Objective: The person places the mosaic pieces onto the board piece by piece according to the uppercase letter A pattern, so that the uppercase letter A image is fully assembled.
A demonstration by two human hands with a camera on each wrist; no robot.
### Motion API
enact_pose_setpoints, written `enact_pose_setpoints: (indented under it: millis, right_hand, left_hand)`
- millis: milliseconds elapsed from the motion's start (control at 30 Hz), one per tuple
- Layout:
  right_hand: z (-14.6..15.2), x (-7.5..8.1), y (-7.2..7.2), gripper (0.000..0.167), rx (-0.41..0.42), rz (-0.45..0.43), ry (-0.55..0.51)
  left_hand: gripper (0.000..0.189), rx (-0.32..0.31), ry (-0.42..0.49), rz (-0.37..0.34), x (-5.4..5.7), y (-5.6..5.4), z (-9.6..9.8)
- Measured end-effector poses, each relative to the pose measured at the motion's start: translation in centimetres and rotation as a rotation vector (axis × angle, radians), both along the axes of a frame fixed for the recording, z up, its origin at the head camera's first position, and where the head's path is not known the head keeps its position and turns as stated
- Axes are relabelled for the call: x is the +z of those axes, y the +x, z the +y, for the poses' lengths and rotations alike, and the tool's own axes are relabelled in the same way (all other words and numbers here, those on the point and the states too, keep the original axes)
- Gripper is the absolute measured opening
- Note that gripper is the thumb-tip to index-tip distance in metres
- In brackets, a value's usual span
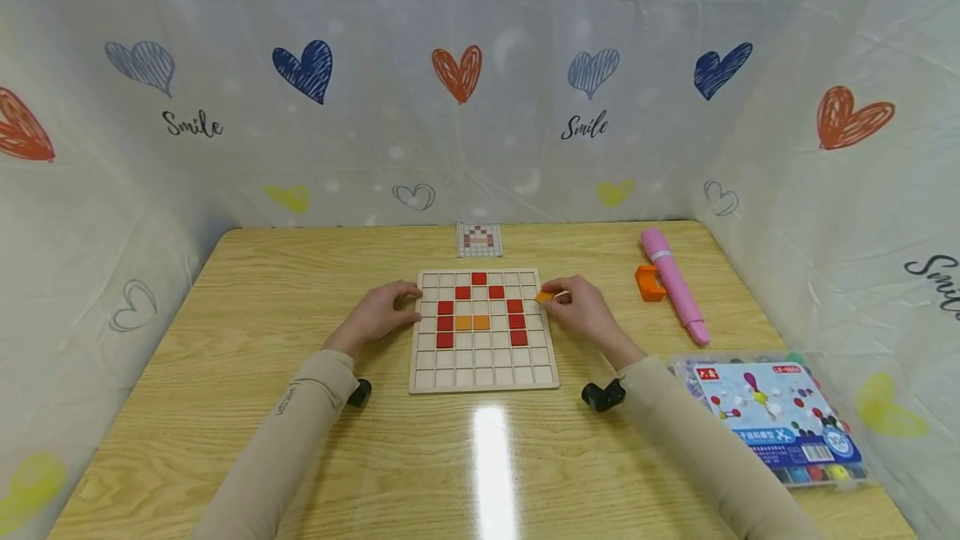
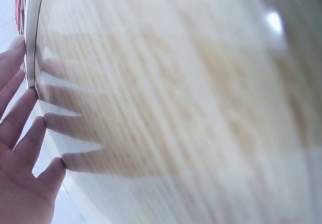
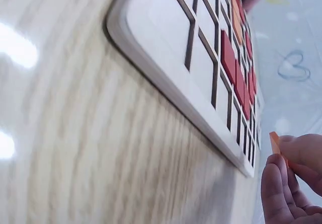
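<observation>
A wooden grid board [image 1: 465, 377] lies on the table, with several red square tiles [image 1: 445, 323] set in its cells in an arch-like pattern. Two orange tiles [image 1: 464, 322] sit side by side between the red columns. My right hand [image 1: 581, 307] pinches another orange tile [image 3: 274, 142] between thumb and fingers, near the board's upper right edge. At the opposite side, my left hand [image 1: 378, 312] rests against the board's left edge. Its spread fingers [image 2: 30, 138] touch the table and the frame in the left wrist view.
A small printed pattern card [image 1: 478, 242] lies behind the board. To the right are a pink tube-shaped object [image 1: 675, 286], an orange plastic piece [image 1: 649, 283] and a clear box with a blue molecule label [image 1: 772, 415]. Black objects [image 1: 603, 395] show beside both wrists.
</observation>
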State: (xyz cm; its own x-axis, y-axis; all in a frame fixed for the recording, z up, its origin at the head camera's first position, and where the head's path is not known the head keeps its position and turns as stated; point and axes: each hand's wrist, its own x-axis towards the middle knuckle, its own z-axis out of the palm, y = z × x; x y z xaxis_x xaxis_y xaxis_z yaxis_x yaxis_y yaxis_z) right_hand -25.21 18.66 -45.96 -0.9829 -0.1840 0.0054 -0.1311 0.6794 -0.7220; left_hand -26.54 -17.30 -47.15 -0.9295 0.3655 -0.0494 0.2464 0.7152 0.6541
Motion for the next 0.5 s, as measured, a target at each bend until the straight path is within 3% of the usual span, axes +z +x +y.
enact_pose_setpoints:
  millis: [200, 500]
  right_hand:
    - [-1.4, 0.0, 0.8, 0.039, 0.075, 0.010, 0.027]
    - [-3.3, 0.2, 1.4, 0.032, 0.196, 0.016, 0.094]
  left_hand:
    - [0.042, 0.002, -0.006, -0.003, 0.0, 0.0, 0.0]
    - [0.041, -0.005, -0.002, 0.012, -0.1, 0.0, 0.0]
